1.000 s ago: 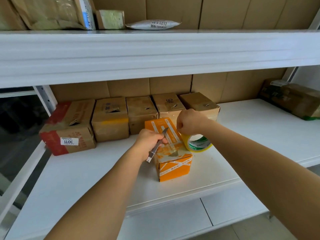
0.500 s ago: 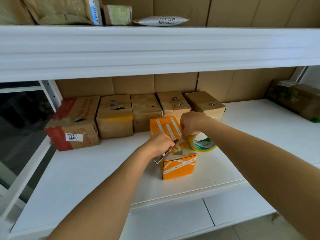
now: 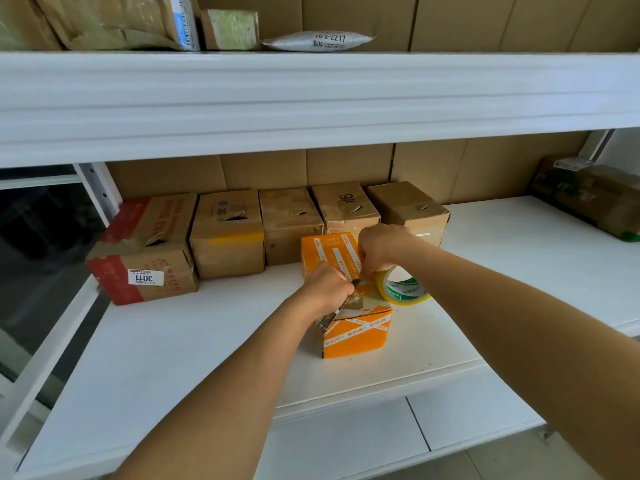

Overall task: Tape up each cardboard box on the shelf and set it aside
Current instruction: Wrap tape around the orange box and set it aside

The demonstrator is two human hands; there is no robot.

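Observation:
An orange cardboard box (image 3: 356, 332) with white printed tape stands near the front of the white shelf (image 3: 207, 348). My left hand (image 3: 327, 285) grips a metal utility knife (image 3: 332, 315), its blade lying over the box top. My right hand (image 3: 381, 249) grips a yellow tape roll (image 3: 403, 289) at the box's right side, and a strip of tape runs from the roll onto the box top. Where the blade meets the tape is hidden between my hands.
Several brown cardboard boxes (image 3: 227, 233) line the back of the shelf, the leftmost red-edged with a 3011 label (image 3: 145, 277). A wrapped parcel (image 3: 588, 197) sits at the far right. Packages (image 3: 317, 41) lie on the upper shelf. A lower shelf board (image 3: 346, 445) juts out below.
My left hand has brought the knife down from a raised tilt onto the box top beside the tape roll. My right hand stays on the roll.

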